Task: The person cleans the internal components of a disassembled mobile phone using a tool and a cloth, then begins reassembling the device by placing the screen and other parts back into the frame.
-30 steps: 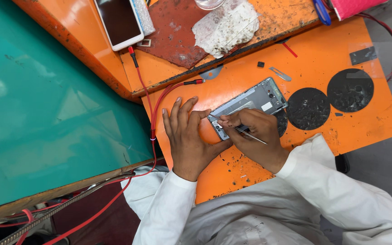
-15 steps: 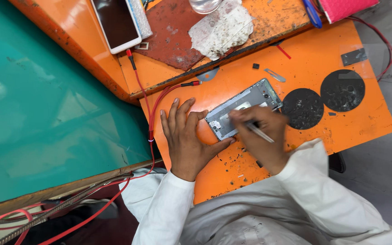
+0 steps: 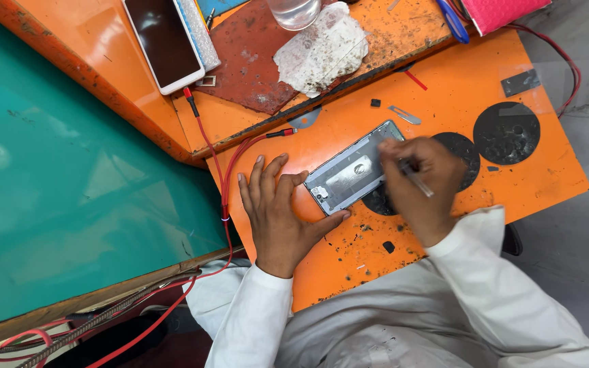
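An opened phone body [image 3: 350, 174], a grey metal frame with its insides showing, lies on the orange work board [image 3: 444, 88]. My left hand [image 3: 277, 211] rests flat beside it, fingers spread, the thumb pressed against its near left corner. Over the phone's right end, my right hand [image 3: 423, 182] is closed around a thin metal tool [image 3: 417, 178], slightly blurred. White sleeves cover both my arms.
A white phone [image 3: 163, 41] with a dark screen lies on the upper orange bench, next to a rusty plate [image 3: 250, 58], a crumpled dirty cloth [image 3: 322, 46] and a clear glass [image 3: 294, 10]. Red cables [image 3: 225, 184] run along the board's left edge. Two black discs [image 3: 506, 133] sit right. A green surface [image 3: 69, 204] lies left.
My right hand with the tool has moved from the phone's middle toward its right end. The left hand has stayed pressed at the phone's left corner.
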